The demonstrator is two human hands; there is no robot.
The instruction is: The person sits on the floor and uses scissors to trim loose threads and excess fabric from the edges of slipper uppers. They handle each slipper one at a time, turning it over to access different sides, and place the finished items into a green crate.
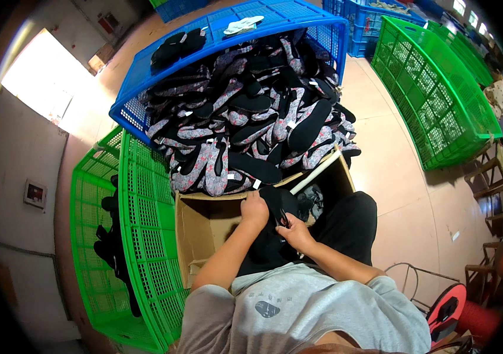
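Observation:
Over my lap, my left hand [254, 208] is closed on the upper edge of a black cloth shoe [276, 200]. Lower and to its right, my right hand [296, 233] is closed at the same shoe's side. A thin dark thing shows at its fingertips, too small to name. Just beyond my hands a large heap of cloth shoes [219, 159], black with grey-and-pink patterned parts, spills from a tipped blue plastic crate [123, 106]. Under the heap's near edge stands an open cardboard box [195, 221], with a pale rod [316, 172] across its right part.
Green mesh crates [148, 253] stand at my left, with black pieces [109, 236] in one. Another green crate [425, 97] is at the right. Atop the blue crate lie black shoes [178, 48] and a white piece [243, 25]. A red reel [447, 310] is low right.

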